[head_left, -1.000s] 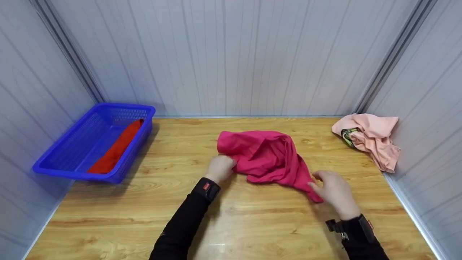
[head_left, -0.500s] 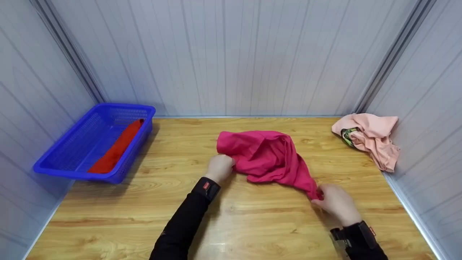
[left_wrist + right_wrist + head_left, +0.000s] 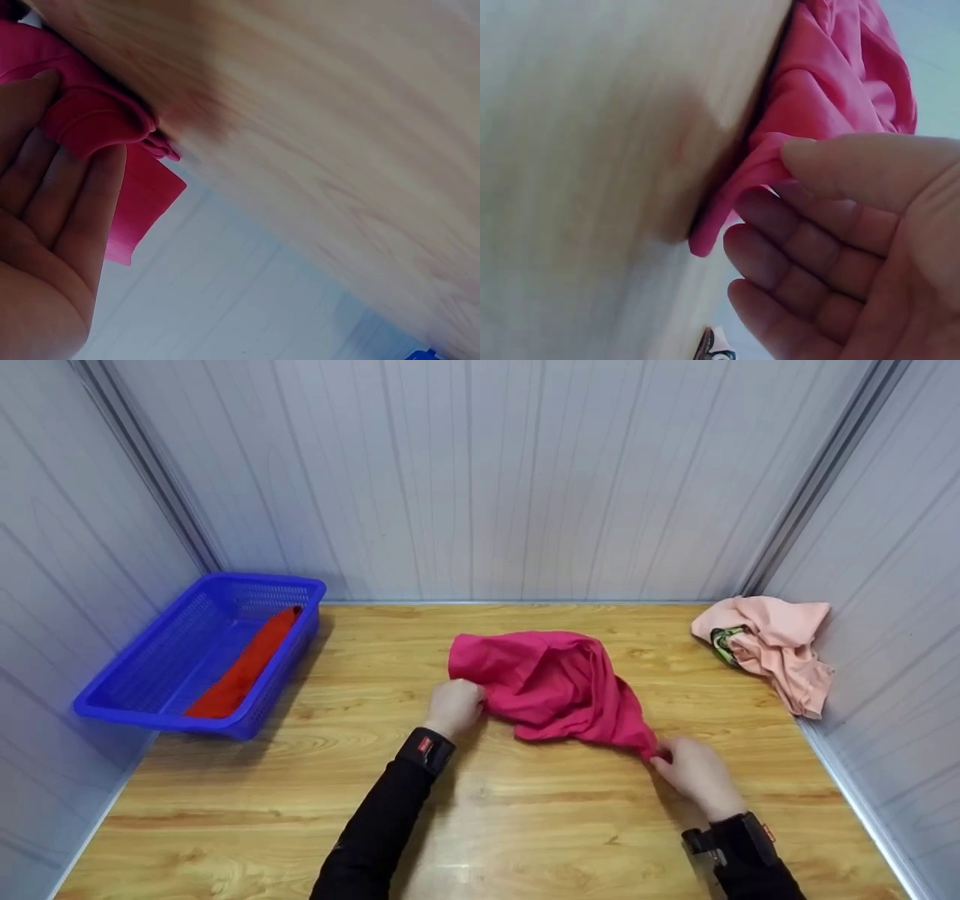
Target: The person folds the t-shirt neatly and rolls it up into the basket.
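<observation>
A crumpled bright pink shirt (image 3: 551, 682) lies across the middle of the table in the head view. At its left edge my left hand (image 3: 456, 706) grips a fold; the left wrist view shows the thumb over a doubled, stitched edge of the shirt (image 3: 94, 124) with the fingers curled beneath. The shirt's tapered lower-right corner is pinched by my right hand (image 3: 697, 776). Seen from the right wrist, the thumb presses the cloth (image 3: 754, 165) against the index finger, while the other fingers curl loosely and a narrow tip of fabric hangs past them.
A blue plastic basket (image 3: 201, 724) stands at the left wall, with a folded red cloth (image 3: 251, 664) along its right side. A peach garment (image 3: 780, 641) with a dark green print is heaped in the back right corner. Pale panel walls (image 3: 495, 480) enclose the wooden table (image 3: 525, 825).
My right hand has gone from hovering loosely at the shirt's lower-right corner to pinching it, and the corner is now gathered in its fingers. The left hand has kept its grip, almost unmoved.
</observation>
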Demonstrator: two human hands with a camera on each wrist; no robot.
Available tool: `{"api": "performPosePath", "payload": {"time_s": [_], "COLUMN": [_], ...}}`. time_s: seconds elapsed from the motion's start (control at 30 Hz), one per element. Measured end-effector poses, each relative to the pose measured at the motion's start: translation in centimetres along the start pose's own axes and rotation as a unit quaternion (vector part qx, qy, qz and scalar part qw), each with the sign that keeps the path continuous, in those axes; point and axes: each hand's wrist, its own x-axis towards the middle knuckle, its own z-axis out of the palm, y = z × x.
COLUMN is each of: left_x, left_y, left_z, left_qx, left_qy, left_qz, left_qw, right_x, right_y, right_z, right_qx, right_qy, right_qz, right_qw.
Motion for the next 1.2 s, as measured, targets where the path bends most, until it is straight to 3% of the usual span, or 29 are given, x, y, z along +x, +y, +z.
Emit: {"api": "performPosePath", "payload": {"time_s": [0.23,0.5,0.83,1.2], "left_x": [-0.2,-0.3,-0.6,-1.2], "left_y": [-0.7,-2.1,-4.2,-5.7], "left_z": [-0.7,-2.4,-4.5,-5.8], "left_qx": [-0.049,-0.060,-0.060,-0.065], "left_qy": [-0.003,0.016,0.037,0.043], "left_qz": [-0.047,-0.106,-0.141,-0.158], "left_qw": [0.9977,0.9925,0.9875,0.9843], "right_x": [0.4,1.4,2.3,4.5], "right_y": [1.0,1.1,1.9,3.9], "right_z": [-2.0,-4.0,-5.9,-6.7], "right_qx": [0.048,0.077,0.105,0.080], "right_qy": [0.067,0.132,0.150,0.142], "right_qz": [-0.024,-0.003,0.022,0.012], "right_qw": [0.9963,0.9883,0.9829,0.9866]}}
